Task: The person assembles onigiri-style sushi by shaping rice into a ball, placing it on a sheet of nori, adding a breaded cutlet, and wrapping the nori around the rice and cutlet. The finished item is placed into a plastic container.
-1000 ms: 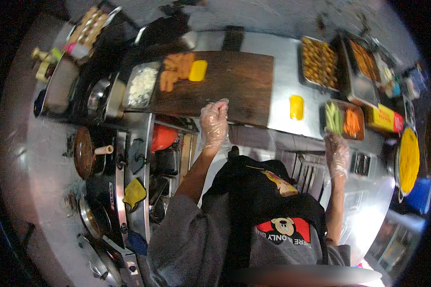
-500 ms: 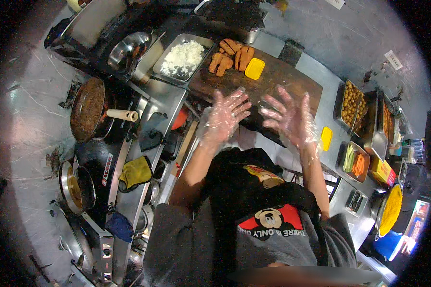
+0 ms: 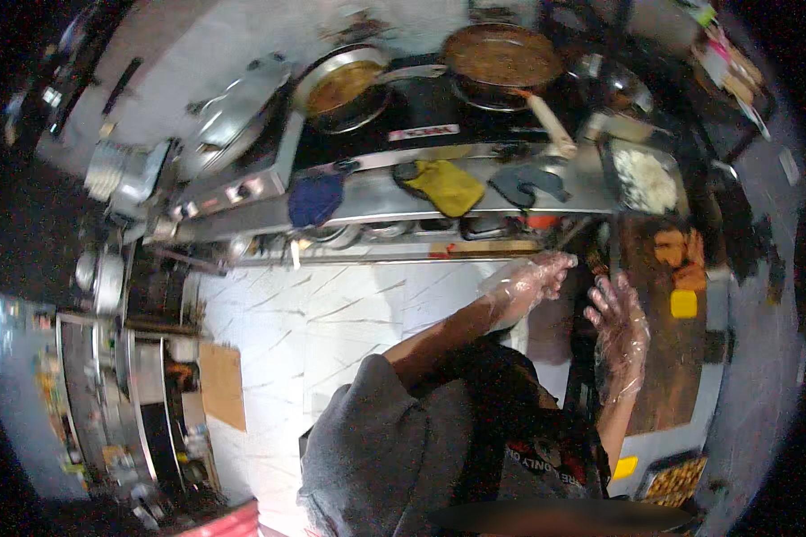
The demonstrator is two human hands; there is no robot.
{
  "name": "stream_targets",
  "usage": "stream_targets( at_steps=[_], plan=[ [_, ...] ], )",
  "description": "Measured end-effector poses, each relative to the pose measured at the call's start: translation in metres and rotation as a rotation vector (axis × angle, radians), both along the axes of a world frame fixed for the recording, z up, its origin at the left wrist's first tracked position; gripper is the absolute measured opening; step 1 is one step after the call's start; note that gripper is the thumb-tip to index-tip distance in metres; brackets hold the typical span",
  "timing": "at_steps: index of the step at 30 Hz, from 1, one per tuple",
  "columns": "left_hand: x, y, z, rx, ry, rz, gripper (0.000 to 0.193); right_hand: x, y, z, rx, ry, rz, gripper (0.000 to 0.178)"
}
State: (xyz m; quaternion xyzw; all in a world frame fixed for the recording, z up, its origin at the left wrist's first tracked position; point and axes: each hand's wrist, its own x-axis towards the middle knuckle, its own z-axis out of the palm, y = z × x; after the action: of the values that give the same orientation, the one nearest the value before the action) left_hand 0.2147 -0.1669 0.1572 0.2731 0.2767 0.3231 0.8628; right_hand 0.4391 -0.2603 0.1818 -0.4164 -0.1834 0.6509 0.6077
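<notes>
Clear plastic gloves cover both of my hands. My left hand [image 3: 539,279] reaches up from the lower middle, beside the stove's front edge. Its fingers are extended and slightly bent, and it holds nothing. To its right, my right hand [image 3: 620,329] is raised, fingers spread and nothing in them, near the left edge of a dark brown chopping board [image 3: 658,376]. Browned slabs of food [image 3: 676,249] lie at the board's far end, with a yellow rectangular lid [image 3: 683,303] close by. Past that end stands a metal tray [image 3: 670,213] of white crumbly food [image 3: 645,179].
Along the far side runs a stove with a large brown-filled pan [image 3: 501,58], its wooden handle [image 3: 553,127] pointing at me, and a smaller pan [image 3: 340,88]. A yellow cloth [image 3: 448,186], a blue cloth [image 3: 316,199] and a grey cloth [image 3: 528,183] lie on its front ledge.
The view has swung left, so the stove now lies ahead and the chopping board to the right. Both hands stay raised and empty; the left one now points toward the right.
</notes>
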Motion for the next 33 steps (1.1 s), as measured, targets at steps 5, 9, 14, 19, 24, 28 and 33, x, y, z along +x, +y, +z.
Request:
stream_targets(
  at_steps=[5, 9, 14, 19, 24, 28, 33],
  plan=[
    [-0.100, -0.020, -0.036, 0.011, 0.086, 0.207, 0.031, -0.061, 0.022, -0.012, -0.112, -0.237, 0.315, 0.063],
    [-0.183, -0.049, -0.028, 0.050, 0.354, 0.473, 0.027, -0.132, 0.041, -0.006, -0.024, -0.423, 0.468, 0.063],
    [-0.309, -0.066, -0.035, 0.160, 0.628, 0.729, 0.034, -0.260, 0.059, 0.009, 0.069, -0.581, 0.617, 0.064],
    [-0.437, -0.081, -0.029, 0.134, 0.615, 0.880, 0.034, -0.394, 0.094, -0.035, 0.551, -1.250, 0.637, 0.057],
    [-0.543, -0.129, -0.023, 0.051, 0.574, 1.038, 0.030, -0.539, 0.151, -0.057, 0.811, -1.795, 0.710, 0.059],
    [-0.595, -0.169, -0.032, -0.066, 0.628, 1.077, 0.034, -0.601, 0.207, -0.086, 0.766, -2.052, 0.803, 0.038],
    [-0.638, -0.202, -0.044, -0.266, 0.535, 1.224, 0.028, -0.619, 0.240, -0.094, 0.863, -2.367, 0.781, 0.031]
  ],
)
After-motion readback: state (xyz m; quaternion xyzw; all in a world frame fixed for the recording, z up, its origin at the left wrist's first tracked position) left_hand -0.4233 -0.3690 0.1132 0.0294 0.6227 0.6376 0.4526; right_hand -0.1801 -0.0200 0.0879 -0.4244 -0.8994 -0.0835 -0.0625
